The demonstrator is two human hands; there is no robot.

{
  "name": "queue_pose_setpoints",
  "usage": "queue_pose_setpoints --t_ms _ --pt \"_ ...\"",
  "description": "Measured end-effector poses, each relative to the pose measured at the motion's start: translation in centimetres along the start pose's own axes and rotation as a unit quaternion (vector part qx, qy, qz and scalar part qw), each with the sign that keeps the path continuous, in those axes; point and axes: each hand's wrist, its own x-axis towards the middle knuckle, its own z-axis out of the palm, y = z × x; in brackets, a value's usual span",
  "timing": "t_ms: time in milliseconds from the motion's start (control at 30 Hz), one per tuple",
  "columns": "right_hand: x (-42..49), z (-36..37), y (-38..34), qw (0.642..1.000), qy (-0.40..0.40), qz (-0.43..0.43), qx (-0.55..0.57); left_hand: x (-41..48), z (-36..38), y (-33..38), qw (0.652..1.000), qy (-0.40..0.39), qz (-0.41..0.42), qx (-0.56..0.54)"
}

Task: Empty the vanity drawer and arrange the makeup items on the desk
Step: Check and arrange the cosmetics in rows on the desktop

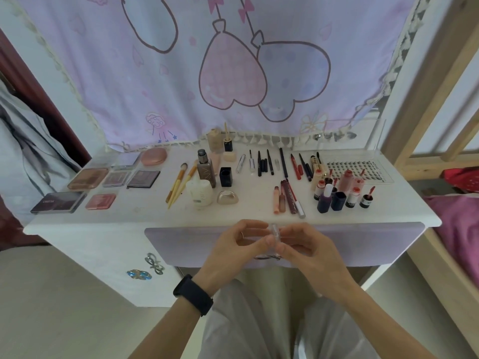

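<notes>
Left hand (233,244), right hand (308,250) both pinch small clear item (274,234) before drawer (181,244) front, below desk (145,216) front edge. Likely late placing step. Next: find bare spot by front edge, set down.

Brown bottle (206,170): vertical letters, roughly "ANV". Print on dark palette (57,202) and lash tray (379,168) too small to read.

A lilac curtain (233,60) is showing pink and purple heart balloons outlined in dark plum. The white desk (129,216) is carrying a lilac drawer front (181,244). A black watch (193,295) is standing out, and the little case (274,229) is looking clear, perhaps faintly pink.
</notes>
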Motion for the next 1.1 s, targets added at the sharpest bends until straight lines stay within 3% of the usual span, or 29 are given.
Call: queue_pose_setpoints --t_ms 200,667,900,1100 --pt "0.1 0.3 -0.3 0.998 0.006 0.005 0.062 -0.4 0.5 0.5 0.998 0.037 0.051 -0.012" --pt "0.8 -0.3 -0.7 0.997 -0.006 0.021 0.078 -0.3 0.7 1.0 0.996 0.054 0.062 -0.042" --pt "1.4 -0.4 -1.4 1.0 0.019 -0.009 -0.007 -0.2 0.4 1.0 0.994 0.064 0.043 -0.076" --pt "2.9 -0.9 -3.3 0.993 -0.008 -0.086 -0.083 0.4 -0.7 1.3 0.969 0.007 -0.008 -0.245"
